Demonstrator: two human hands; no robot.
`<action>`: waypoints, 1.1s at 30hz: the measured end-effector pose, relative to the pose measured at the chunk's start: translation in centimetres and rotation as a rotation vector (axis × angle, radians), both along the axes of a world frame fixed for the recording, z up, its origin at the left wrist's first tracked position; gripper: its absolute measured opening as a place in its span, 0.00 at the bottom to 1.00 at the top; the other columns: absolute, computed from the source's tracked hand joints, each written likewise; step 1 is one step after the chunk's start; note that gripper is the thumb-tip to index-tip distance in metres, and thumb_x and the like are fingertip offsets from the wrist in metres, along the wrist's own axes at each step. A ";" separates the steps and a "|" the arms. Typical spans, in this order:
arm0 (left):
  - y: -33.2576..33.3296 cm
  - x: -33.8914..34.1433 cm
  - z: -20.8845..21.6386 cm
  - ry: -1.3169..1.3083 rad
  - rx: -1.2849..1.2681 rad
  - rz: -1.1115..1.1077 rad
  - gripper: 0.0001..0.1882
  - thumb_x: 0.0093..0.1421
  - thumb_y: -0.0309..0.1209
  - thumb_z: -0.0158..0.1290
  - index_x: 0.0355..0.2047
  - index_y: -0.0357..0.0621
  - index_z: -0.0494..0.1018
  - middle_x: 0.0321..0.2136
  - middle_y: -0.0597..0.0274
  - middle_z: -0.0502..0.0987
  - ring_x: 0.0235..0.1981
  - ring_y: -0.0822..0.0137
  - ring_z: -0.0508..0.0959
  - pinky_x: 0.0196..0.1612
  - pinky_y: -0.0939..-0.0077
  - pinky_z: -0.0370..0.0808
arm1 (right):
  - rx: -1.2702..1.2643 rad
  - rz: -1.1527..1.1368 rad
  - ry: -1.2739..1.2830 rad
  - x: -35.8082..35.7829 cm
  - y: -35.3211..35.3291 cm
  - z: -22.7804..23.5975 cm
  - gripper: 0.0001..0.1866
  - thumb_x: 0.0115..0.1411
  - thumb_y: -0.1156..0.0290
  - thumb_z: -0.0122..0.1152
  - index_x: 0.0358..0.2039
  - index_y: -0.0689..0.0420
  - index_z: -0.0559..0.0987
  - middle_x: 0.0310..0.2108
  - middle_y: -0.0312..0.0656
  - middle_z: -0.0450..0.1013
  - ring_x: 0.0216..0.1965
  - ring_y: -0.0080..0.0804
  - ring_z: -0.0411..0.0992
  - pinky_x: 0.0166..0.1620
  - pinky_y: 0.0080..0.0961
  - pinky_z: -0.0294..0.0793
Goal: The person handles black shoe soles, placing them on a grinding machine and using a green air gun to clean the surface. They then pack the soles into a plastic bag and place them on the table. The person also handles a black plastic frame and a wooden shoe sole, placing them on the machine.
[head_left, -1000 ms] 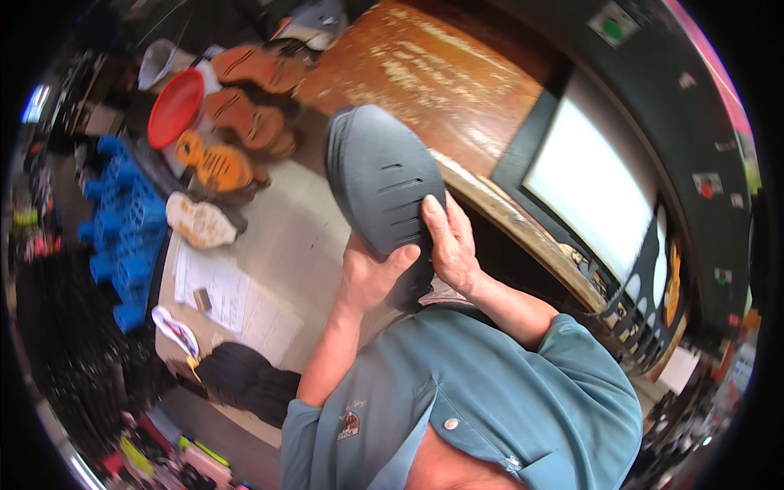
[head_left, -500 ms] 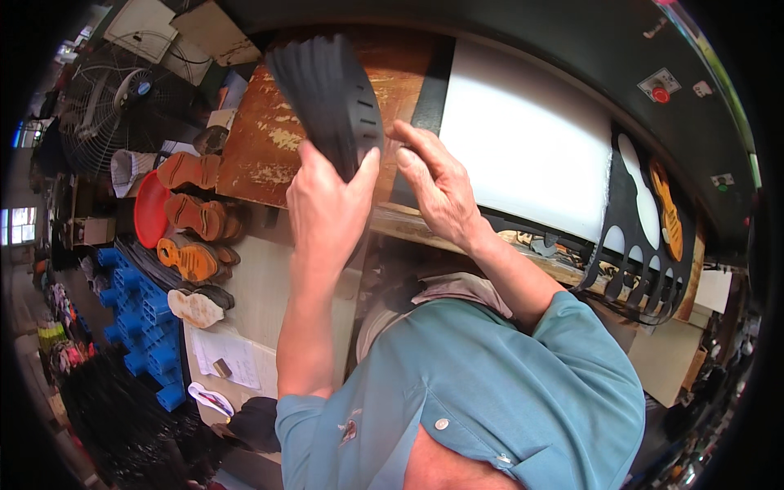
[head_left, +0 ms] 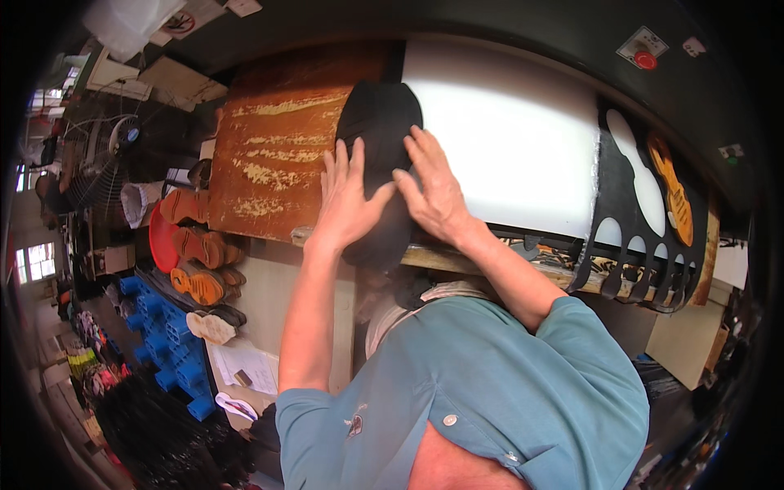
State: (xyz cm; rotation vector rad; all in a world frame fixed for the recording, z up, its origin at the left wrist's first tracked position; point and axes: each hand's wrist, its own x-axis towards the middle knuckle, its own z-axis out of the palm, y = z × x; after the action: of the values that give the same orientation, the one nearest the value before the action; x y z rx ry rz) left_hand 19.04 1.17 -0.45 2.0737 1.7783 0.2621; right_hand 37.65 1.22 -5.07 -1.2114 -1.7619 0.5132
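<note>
A stack of black sole-shaped sheets [head_left: 380, 122] lies lengthwise across the near edge of the worktable, its rounded far end beside a white board. Its near end sticks out over the edge toward my body. My left hand [head_left: 351, 200] rests on the left side of the stack, fingers spread and thumb lying across the top. Against the right edge is my right hand [head_left: 437, 184], open, its fingers stretched out and its thumb pointing at the left thumb. How many sheets there are cannot be told.
A worn brown board [head_left: 278, 106] lies left of the stack, the white board [head_left: 506, 139] right. Farther right is a black cut-out sheet [head_left: 608, 180] bearing an orange sole [head_left: 671, 192]. At left are several shoe soles [head_left: 204, 245], a red basin [head_left: 163, 237], blue plastic blocks [head_left: 167, 335] and a fan [head_left: 114, 143].
The black stack, tilted up in my left hand before, now lies lower and flatter across the table edge. My left hand has loosened into spread fingers, and my right hand now touches the stack.
</note>
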 end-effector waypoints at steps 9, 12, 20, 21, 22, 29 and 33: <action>-0.3 -5.1 -4.2 -0.198 -0.053 -0.060 0.40 0.76 0.45 0.48 0.78 0.36 0.48 0.79 0.37 0.42 0.80 0.43 0.39 0.80 0.50 0.36 | 0.391 0.026 -0.048 -0.5 -0.1 -2.7 0.27 0.64 0.71 0.65 0.59 0.74 0.74 0.65 0.67 0.67 0.67 0.68 0.65 0.72 0.57 0.62; 2.5 -4.1 -3.2 -0.143 0.050 -0.033 0.41 0.75 0.43 0.51 0.79 0.39 0.46 0.79 0.36 0.41 0.80 0.38 0.39 0.79 0.47 0.38 | 0.132 -0.027 0.208 -1.4 -0.1 -2.9 0.29 0.65 0.66 0.65 0.61 0.73 0.73 0.66 0.66 0.65 0.69 0.66 0.62 0.72 0.51 0.63; 6.7 -0.4 -4.2 -0.087 0.428 -0.226 0.37 0.75 0.44 0.53 0.72 0.27 0.59 0.70 0.22 0.60 0.70 0.30 0.63 0.73 0.42 0.60 | 0.148 -0.082 0.179 1.5 -2.5 -3.9 0.25 0.63 0.71 0.65 0.56 0.71 0.72 0.54 0.61 0.68 0.60 0.61 0.67 0.63 0.48 0.69; 6.3 -0.4 -4.3 -0.103 0.393 -0.196 0.37 0.75 0.45 0.52 0.72 0.28 0.59 0.70 0.24 0.60 0.70 0.30 0.63 0.72 0.42 0.60 | 0.156 -0.077 0.193 1.9 -2.9 -4.1 0.22 0.61 0.72 0.65 0.53 0.70 0.73 0.52 0.60 0.69 0.59 0.59 0.68 0.61 0.47 0.70; 6.0 -0.5 -4.1 -0.108 0.355 -0.165 0.37 0.75 0.46 0.52 0.72 0.29 0.60 0.70 0.25 0.61 0.69 0.30 0.64 0.72 0.42 0.61 | 0.149 -0.081 0.193 2.1 -3.2 -4.3 0.21 0.62 0.72 0.64 0.52 0.70 0.73 0.52 0.59 0.69 0.58 0.59 0.68 0.61 0.47 0.71; 6.4 -1.2 -4.7 0.100 0.627 -0.160 0.36 0.75 0.55 0.48 0.70 0.39 0.69 0.65 0.35 0.72 0.62 0.35 0.74 0.66 0.43 0.70 | 0.251 -0.128 0.101 1.6 -1.7 -6.3 0.17 0.59 0.66 0.68 0.43 0.64 0.76 0.43 0.54 0.72 0.51 0.54 0.70 0.54 0.48 0.74; 8.5 -1.3 -6.6 0.509 1.073 -0.290 0.36 0.74 0.60 0.45 0.67 0.45 0.73 0.64 0.41 0.74 0.59 0.41 0.78 0.61 0.48 0.74 | 0.382 -0.175 0.084 1.0 0.3 -8.6 0.18 0.57 0.66 0.71 0.43 0.61 0.76 0.42 0.51 0.72 0.48 0.54 0.71 0.51 0.48 0.75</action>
State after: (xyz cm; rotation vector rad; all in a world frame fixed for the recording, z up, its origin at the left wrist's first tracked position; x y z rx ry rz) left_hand 17.79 9.63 -7.01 3.3570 1.7283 0.7943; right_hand 38.66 1.53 -13.69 -1.0427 -1.5758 0.1141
